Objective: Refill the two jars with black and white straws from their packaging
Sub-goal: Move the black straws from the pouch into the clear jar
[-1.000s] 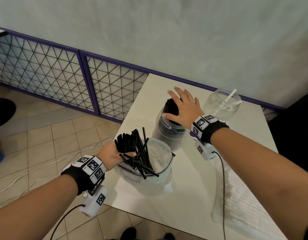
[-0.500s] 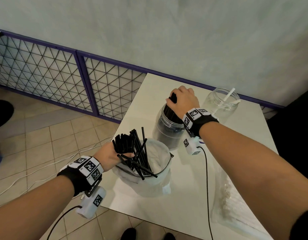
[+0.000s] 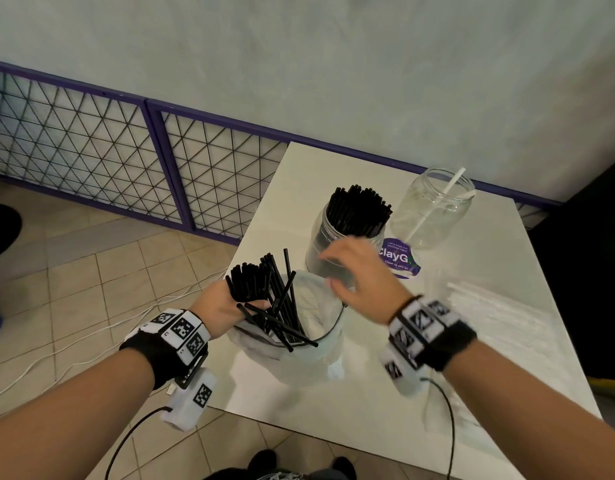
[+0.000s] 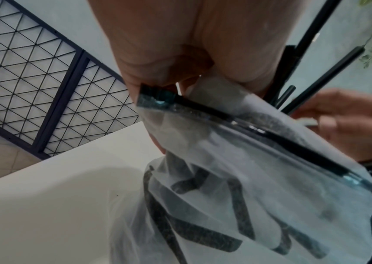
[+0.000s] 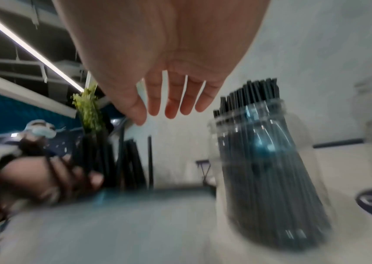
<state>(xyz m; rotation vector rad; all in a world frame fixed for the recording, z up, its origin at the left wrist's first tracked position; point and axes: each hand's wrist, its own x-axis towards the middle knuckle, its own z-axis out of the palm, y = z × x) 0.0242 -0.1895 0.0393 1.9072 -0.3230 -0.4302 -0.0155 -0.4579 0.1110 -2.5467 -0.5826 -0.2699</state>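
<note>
I'm holding a bunch of black straws (image 3: 249, 282) in my left hand (image 3: 218, 310), fingers curled round them at the near-left lip of the plastic bag (image 3: 309, 358), which is standing open on the white table (image 3: 472, 368). From the left wrist view my fingers (image 4: 158, 59) are also pinching the bag's black zip edge (image 4: 259, 135). More loose straws (image 3: 281, 306) are leaning criss-cross inside the bag, tops poking out.

My right hand (image 3: 363, 277) is hovering over the bag's far rim, fingers spread and loose, holding nothing; the right wrist view is showing an empty palm, though it is blurred. I'm judging the step to be another grab from the bag. To do it well I'm wanting to gather the crossed straws parallel first, keep the bag pinned so it isn't tipping, and lift the bunch straight up.

Beyond the bag, the black-straw jar (image 3: 337, 251) is standing upright, packed tight, tips fanning above the mouth; little room is looking left. Just right of it, a purple sticker (image 3: 401, 259) is lying on the table. Further right, the clear jar (image 3: 434, 209) is holding a single white straw (image 3: 437, 206), leaning. The white straws' packet (image 3: 489, 306) is lying flat at the right, untouched.
</note>
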